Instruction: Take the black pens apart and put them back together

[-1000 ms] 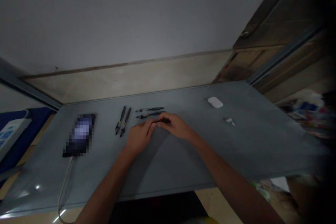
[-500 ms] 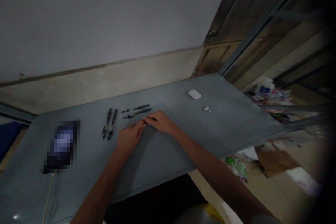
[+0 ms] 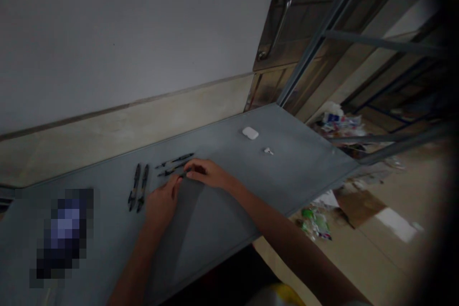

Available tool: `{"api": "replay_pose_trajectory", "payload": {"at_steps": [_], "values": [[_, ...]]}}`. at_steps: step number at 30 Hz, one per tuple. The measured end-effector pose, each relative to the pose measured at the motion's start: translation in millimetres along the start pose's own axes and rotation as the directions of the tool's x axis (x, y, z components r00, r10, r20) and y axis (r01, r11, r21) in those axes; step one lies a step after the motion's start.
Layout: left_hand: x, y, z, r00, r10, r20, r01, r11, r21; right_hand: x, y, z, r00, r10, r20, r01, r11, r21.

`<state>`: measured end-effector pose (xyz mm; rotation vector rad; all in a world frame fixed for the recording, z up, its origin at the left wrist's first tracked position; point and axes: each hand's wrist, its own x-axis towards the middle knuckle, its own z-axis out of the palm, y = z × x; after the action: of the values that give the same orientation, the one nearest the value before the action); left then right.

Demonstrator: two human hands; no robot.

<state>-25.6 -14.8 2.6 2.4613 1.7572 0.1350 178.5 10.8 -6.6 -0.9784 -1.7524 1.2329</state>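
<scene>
My left hand [image 3: 161, 203] and my right hand [image 3: 206, 172] meet above the table, fingertips pinched on the two ends of a short dark piece that looks like a pen [image 3: 184, 174]. Most of it is hidden by the fingers. Just beyond them, two black pens [image 3: 175, 161] lie roughly side by side, the nearer one partly covered by my right hand. Left of my left hand, two more black pens [image 3: 138, 186] lie parallel, pointing away from me.
On the grey table [image 3: 229, 210] a white earbud case [image 3: 250, 133] and a small white earbud [image 3: 268, 151] lie to the right. A blurred-out device [image 3: 64, 229] is at the left. A wall [image 3: 125, 48] stands behind; bags and cardboard [image 3: 362, 205] litter the floor.
The view has turned to the right, so the table's things appear further left. My fingers have drawn slightly apart, showing more of the dark piece; the pens on the table stay in place.
</scene>
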Motion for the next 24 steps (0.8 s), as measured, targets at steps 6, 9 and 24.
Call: {"api": "replay_pose_trajectory", "payload": {"at_steps": [6,9,24], "values": [[1,6,5.7,0.993,0.094,0.07,-0.09,0.995,-0.05,2,-4,6,0.998,-0.047,-0.028,0.038,0.962,-0.269],[2,6,3.2,0.999,0.047,0.025,-0.043,0.992,-0.121,2,-6,11,0.995,-0.074,-0.06,0.051,0.946,-0.32],[5,6,5.6,0.996,0.079,-0.04,-0.087,0.957,-0.276,1,-8,25,0.956,0.07,-0.284,-0.117,0.982,-0.151]]}}
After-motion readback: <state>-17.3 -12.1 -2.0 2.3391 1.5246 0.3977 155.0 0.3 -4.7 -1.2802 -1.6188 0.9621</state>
